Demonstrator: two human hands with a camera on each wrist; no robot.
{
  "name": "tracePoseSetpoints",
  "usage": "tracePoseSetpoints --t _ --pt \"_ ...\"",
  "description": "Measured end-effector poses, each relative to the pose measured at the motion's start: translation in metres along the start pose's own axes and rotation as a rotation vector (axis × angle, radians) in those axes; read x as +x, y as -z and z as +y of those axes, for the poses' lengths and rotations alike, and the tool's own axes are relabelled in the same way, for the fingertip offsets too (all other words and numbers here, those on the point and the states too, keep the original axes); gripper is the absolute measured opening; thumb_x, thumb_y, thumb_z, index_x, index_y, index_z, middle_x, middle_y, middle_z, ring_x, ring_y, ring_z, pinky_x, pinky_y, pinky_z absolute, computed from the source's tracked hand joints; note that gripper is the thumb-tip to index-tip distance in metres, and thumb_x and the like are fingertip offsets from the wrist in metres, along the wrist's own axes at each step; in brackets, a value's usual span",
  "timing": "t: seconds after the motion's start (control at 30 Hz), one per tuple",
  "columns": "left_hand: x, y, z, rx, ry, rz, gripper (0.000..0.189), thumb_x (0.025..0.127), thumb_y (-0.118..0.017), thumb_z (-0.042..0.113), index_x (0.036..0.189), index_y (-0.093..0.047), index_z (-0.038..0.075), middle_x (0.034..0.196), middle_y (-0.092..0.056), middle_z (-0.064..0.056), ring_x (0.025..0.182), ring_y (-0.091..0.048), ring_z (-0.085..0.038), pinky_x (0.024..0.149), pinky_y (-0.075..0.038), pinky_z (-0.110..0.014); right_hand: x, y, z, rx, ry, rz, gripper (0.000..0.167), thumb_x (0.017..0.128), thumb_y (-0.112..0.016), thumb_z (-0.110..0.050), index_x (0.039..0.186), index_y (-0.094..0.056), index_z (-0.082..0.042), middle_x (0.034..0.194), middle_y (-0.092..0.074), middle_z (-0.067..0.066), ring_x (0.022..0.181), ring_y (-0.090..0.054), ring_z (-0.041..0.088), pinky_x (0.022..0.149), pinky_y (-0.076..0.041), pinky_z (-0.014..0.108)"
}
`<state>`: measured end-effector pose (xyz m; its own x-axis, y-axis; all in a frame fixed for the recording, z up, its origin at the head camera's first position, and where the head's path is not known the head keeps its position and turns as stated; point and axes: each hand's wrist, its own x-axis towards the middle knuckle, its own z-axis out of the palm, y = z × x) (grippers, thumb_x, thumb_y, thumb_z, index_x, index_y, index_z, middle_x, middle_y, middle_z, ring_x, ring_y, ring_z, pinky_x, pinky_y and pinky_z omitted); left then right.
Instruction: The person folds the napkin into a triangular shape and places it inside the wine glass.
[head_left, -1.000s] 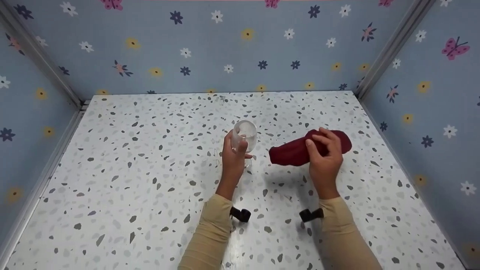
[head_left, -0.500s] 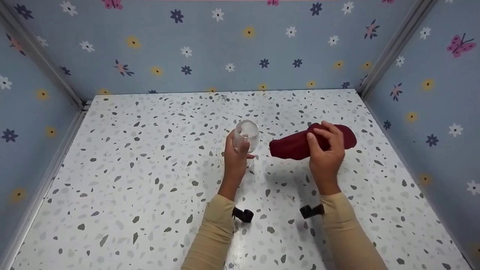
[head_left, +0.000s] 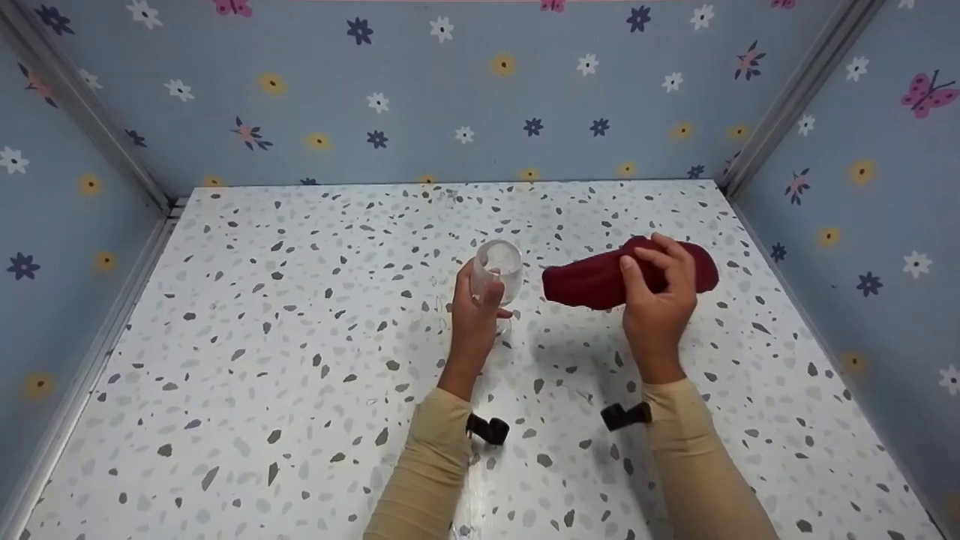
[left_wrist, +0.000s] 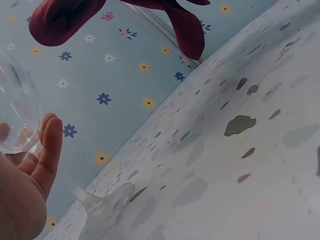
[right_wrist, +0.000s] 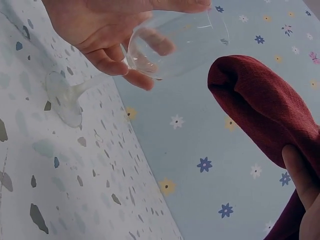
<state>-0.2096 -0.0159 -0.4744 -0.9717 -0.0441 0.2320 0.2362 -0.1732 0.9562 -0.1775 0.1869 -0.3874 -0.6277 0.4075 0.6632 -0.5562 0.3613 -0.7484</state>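
Observation:
My left hand (head_left: 474, 321) grips a clear stemmed wine glass (head_left: 501, 262) by its bowl, fingers and thumb wrapped round it. In the right wrist view the stem and round foot (right_wrist: 64, 99) of the glass show against the speckled tabletop. My right hand (head_left: 661, 307) holds a folded dark red cloth (head_left: 589, 280) between thumb and fingers. The cloth's narrow left end points at the glass, with a small gap between them in the head view. In the left wrist view the cloth (left_wrist: 185, 30) hangs above the table, two loose ends drooping.
A white speckled table (head_left: 300, 420) lies under both hands. Behind it stands a blue flowered wall panel (head_left: 420, 90), and another side panel (head_left: 885, 247) rises at the right. Black wrist cameras (head_left: 489, 429) are strapped at both sleeves.
My right hand has lifted the cloth slightly up and away from me in the head view. The left hand keeps its grip on the glass, nearly still.

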Motion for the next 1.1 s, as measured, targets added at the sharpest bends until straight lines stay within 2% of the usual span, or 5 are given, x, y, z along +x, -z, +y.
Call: tracePoseSetpoints --t 0.13,0.27,0.4,0.7,1.1 --pt "0.008 0.001 -0.016 0.005 -0.003 0.003 0.119 0.072 -0.054 0.086 0.154 -0.028 0.003 0.133 -0.048 -0.021 0.099 -0.060 -0.027 0.070 -0.059 -0.041 0.006 -0.004 -0.004 0.016 0.003 0.005 0.016 0.087 -0.071 0.007 0.102 -0.068 0.011 0.128 -0.059 0.019 0.120 -0.052 0.029 0.095 -0.046 0.030" --pt "0.011 0.002 -0.022 0.012 -0.002 0.027 0.117 0.071 -0.055 0.087 0.153 -0.032 0.007 0.129 -0.051 -0.016 0.090 -0.063 -0.028 0.068 -0.058 -0.043 0.010 -0.009 -0.007 0.029 0.024 0.002 0.015 0.087 -0.071 0.008 0.102 -0.068 0.011 0.128 -0.059 0.020 0.120 -0.052 0.030 0.095 -0.047 0.031" --pt "0.010 0.001 -0.023 0.014 -0.008 0.039 0.114 0.072 -0.055 0.087 0.152 -0.034 0.009 0.127 -0.053 -0.015 0.086 -0.064 -0.030 0.068 -0.058 -0.046 0.014 -0.013 -0.009 0.035 0.032 0.007 0.015 0.087 -0.071 0.007 0.102 -0.068 0.011 0.128 -0.059 0.019 0.120 -0.052 0.029 0.096 -0.047 0.031" --pt "0.005 0.000 -0.022 0.020 0.019 0.031 0.110 0.074 -0.055 0.086 0.152 -0.034 0.012 0.129 -0.053 -0.011 0.098 -0.061 -0.026 0.069 -0.058 -0.038 0.016 -0.021 -0.016 0.046 0.030 0.004 0.015 0.089 -0.069 0.007 0.103 -0.067 0.012 0.128 -0.057 0.021 0.121 -0.052 0.030 0.095 -0.049 0.032" --pt "0.006 0.002 -0.022 0.032 0.011 0.015 0.106 0.077 -0.054 0.085 0.152 -0.033 0.014 0.129 -0.054 -0.008 0.096 -0.063 -0.024 0.070 -0.059 -0.038 0.019 -0.035 -0.027 0.086 0.015 -0.002 0.014 0.090 -0.068 0.007 0.103 -0.066 0.012 0.129 -0.056 0.023 0.122 -0.051 0.030 0.093 -0.051 0.032"
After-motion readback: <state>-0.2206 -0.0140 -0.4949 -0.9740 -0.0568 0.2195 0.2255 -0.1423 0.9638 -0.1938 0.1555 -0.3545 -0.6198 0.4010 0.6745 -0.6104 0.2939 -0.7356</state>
